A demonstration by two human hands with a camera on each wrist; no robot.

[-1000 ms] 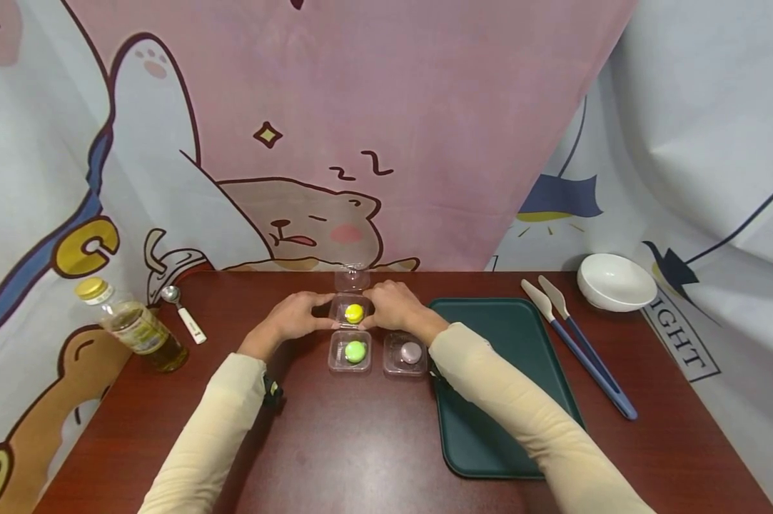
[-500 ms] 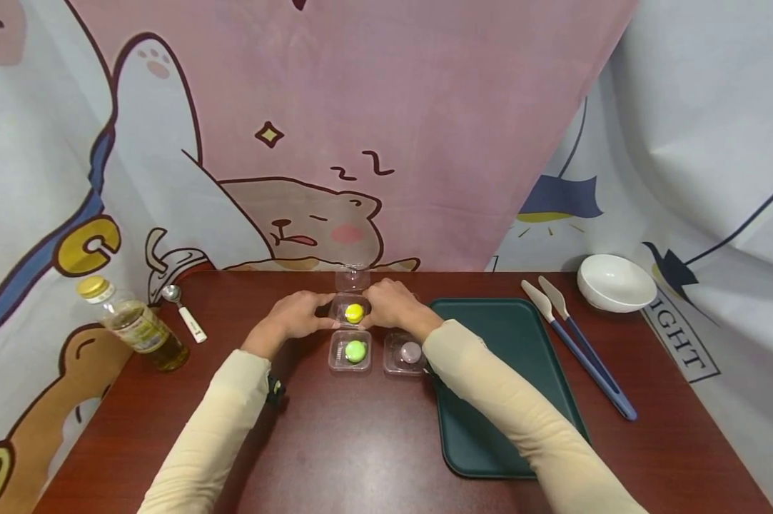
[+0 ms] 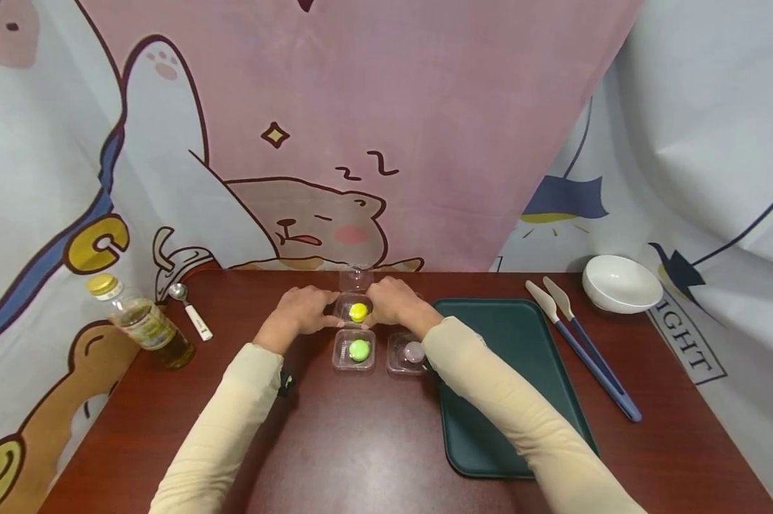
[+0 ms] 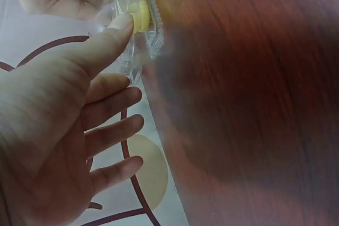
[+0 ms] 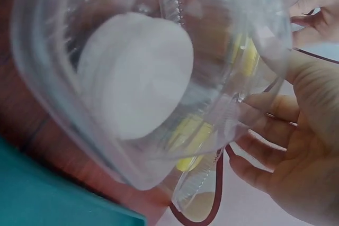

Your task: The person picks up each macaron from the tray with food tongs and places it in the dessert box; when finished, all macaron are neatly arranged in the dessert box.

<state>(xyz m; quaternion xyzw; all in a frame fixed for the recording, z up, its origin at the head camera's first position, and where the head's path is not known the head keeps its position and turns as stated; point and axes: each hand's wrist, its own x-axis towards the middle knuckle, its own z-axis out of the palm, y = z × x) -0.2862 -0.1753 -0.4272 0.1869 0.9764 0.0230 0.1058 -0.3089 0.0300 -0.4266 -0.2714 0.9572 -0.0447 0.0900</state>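
Observation:
My left hand (image 3: 302, 312) and right hand (image 3: 395, 303) hold opposite sides of a small clear plastic box (image 3: 344, 305) with a yellow macaron (image 3: 357, 312) inside. Its clear lid (image 3: 357, 279) stands raised at the back. In the left wrist view the thumb (image 4: 114, 35) and forefinger pinch the box's edge. Just in front is another clear box (image 3: 342, 362) with a green macaron (image 3: 359, 350). Below my right wrist lies one with a pale lilac macaron (image 3: 414, 352). The right wrist view shows another yellow macaron (image 5: 190, 138), mostly hidden behind my right arm in the head view.
A dark green tray (image 3: 489, 442) lies right of the boxes, partly under my right forearm. Beyond it are blue-handled tongs (image 3: 592, 364) and a white bowl (image 3: 620, 284). At left stand an oil bottle (image 3: 151, 328) and a small spoon (image 3: 193, 314). A printed cloth hangs behind.
The head view has shifted slightly, so everything sits a little further right. Both hands stay on the box with the yellow macaron, with hardly any movement.

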